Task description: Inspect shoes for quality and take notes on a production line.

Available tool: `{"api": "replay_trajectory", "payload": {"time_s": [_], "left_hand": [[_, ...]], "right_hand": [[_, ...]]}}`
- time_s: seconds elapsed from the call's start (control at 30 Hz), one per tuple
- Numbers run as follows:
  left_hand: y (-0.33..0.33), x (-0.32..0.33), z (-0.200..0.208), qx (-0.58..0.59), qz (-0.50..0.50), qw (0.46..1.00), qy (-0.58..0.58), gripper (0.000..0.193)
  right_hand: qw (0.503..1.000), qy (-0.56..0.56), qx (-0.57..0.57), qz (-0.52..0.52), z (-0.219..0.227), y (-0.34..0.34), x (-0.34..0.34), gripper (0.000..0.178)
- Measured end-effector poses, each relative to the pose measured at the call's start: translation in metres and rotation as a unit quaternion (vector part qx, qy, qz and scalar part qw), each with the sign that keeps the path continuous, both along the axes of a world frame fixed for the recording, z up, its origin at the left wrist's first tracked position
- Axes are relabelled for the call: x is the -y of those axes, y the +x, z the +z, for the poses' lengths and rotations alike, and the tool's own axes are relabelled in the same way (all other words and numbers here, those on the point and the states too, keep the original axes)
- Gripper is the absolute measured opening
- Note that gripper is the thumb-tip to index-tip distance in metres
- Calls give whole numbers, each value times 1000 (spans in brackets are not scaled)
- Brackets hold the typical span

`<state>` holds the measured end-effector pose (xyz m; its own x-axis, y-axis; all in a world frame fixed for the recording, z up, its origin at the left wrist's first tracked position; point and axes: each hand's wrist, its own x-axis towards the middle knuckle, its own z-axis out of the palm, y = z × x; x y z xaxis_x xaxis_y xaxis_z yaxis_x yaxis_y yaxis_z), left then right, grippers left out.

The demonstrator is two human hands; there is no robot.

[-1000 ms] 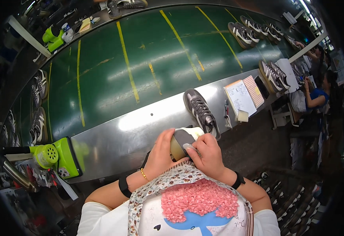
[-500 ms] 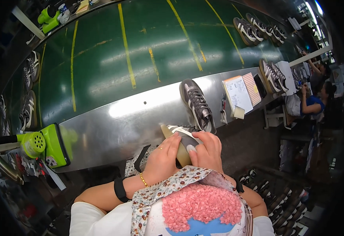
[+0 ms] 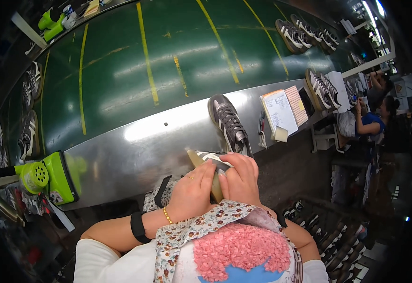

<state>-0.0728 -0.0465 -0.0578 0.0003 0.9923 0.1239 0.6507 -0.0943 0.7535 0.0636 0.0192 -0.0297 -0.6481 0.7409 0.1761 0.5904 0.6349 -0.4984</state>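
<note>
Both my hands are closed around a dark grey sneaker (image 3: 221, 163) with white stripes and a tan gum sole, held low by the table's near edge. My left hand (image 3: 191, 189) presses along the sole side, its fingertips on the striped upper. Across the other side of the upper lies my right hand (image 3: 240, 178), its fingers bent over it; part of the shoe is hidden beneath the hands. Just beyond them, a second laced sneaker (image 3: 229, 121) of the same kind rests on the metal strip (image 3: 140, 151).
A green belt (image 3: 116, 75) with yellow lines runs behind the strip. More sneakers stand at left (image 3: 30, 134) and right (image 3: 321, 89). A notebook (image 3: 279, 111) and pen (image 3: 261, 123) lie to the right; a green machine (image 3: 57, 177) sits left. Two people work at far right.
My right hand has shifted a little over the sneaker, and its fingers now cover more of the upper. The whole view has moved slightly, and the second sneaker stays put on the strip.
</note>
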Motion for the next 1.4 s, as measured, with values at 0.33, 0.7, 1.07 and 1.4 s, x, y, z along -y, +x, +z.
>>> {"api": "replay_trajectory", "payload": {"time_s": [0.33, 0.7, 1.07, 1.4], "left_hand": [[-2, -1, 4, -38, -37, 998, -24, 75], [0, -2, 6, -30, 0, 1000, 2, 60], [-1, 3, 6, -39, 8, 999, 8, 60], [-1, 8, 4, -26, -6, 1000, 1, 58]], "right_hand": [[1000, -5, 20, 6, 0, -12, -11, 12], [999, -46, 16, -6, 7, -7, -7, 10], [998, -41, 57, 0, 10, 14, 10, 13], [997, -28, 71, -9, 10, 16, 15, 10]]}}
